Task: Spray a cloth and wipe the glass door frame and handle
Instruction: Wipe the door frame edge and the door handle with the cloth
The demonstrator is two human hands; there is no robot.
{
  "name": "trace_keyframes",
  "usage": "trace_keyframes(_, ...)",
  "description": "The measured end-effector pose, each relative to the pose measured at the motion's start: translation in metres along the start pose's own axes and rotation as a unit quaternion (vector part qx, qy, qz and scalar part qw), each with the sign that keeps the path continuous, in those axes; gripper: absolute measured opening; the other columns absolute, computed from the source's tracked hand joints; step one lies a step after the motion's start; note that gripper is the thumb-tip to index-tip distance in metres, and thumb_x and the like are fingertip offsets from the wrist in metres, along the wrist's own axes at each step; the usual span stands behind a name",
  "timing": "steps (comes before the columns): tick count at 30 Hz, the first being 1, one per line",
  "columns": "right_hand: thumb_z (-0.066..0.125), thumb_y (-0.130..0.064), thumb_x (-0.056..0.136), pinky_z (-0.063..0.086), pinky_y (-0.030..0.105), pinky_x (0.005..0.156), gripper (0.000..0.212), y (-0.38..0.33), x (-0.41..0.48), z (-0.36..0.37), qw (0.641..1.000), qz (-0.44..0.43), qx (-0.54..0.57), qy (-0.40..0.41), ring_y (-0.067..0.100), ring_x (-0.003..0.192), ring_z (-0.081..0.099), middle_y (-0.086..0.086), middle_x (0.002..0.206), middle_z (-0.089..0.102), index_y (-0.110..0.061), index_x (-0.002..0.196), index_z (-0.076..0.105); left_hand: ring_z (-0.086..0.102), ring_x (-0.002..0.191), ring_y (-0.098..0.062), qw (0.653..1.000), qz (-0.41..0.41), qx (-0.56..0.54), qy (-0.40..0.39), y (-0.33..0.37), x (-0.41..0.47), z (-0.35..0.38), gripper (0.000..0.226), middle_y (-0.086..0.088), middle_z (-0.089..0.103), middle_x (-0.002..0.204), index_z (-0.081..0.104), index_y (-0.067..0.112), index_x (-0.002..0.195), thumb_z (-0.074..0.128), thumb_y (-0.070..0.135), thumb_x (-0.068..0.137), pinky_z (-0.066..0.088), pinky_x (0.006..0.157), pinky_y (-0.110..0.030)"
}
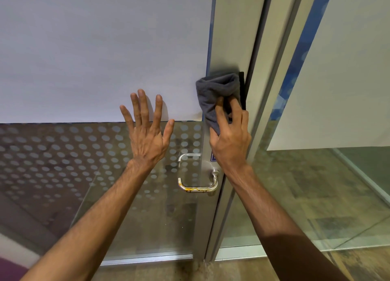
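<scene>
Head view, inspected from largest item to smallest. One glass door (105, 59) fills the left and centre of the frame, its upper part covered by a plain pale film and its lower part by a band of frosted dots; judged rigid but breakable, so pressure on it should be flat and moderate rather than pointed. One metal door frame (230, 38) runs as an upright grey strip just right of centre, from the top edge down to the floor; judged stiff, smooth and likely slippery when damp, best worked by sliding along its length. Two hands noted. Left hand (147, 133) is spread flat, fingers apart, lying against the glass at centre frame and holding nothing; it appears to steady the door. Right hand (231, 139) is closed on the cloth, thumb and fingers pinching a bunched fold and pressing it to the frame. One cloth (219, 91), dark grey, sits on the frame strip right of centre, above the handle; judged light, soft and limp, so it needs gathering into a wad as held, with loose corners liable to trail. One handle (198, 173), a bright metal lever loop in the lower centre, carries orange-brown staining along its lower bar; judged hard and round, best wrapped with the cloth. No spray bottle is in view.
</scene>
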State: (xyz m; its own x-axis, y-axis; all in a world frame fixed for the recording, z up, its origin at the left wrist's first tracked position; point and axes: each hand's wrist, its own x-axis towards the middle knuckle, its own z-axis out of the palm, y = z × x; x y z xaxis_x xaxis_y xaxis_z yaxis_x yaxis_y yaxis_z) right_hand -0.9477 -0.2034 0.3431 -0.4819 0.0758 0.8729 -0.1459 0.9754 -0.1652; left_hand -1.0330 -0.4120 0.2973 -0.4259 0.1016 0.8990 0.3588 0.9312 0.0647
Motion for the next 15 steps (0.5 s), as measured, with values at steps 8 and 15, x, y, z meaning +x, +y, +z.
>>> trace_keyframes(8,0.064,-0.017,0.083,0.059,0.036,0.054,0.037,0.011,-0.044,0.010,0.998,-0.017,-0.010,-0.058,0.035,0.096,0.063,0.021,0.131,0.064,-0.007,0.118,0.072,-0.028,0.158,-0.019,1.000,-0.002,-0.004,0.004,-0.003,0.005,0.000,0.078,0.004,-0.036,0.168,-0.012,0.031,0.165,0.037,0.055,0.108,-0.019,0.127,-0.052)
trace_keyframes(15,0.082,-0.009,0.068,0.055,0.031,0.051,0.033,0.025,-0.073,0.011,0.987,-0.045,-0.003,-0.152,0.030,0.095,0.065,0.014,0.129,0.068,-0.011,0.101,0.077,-0.029,0.157,-0.019,1.000,0.000,-0.004,0.003,-0.001,0.007,0.001,0.079,0.005,-0.038,0.167,-0.014,0.031,0.164,0.037,0.054,0.108,-0.019,0.126,-0.053)
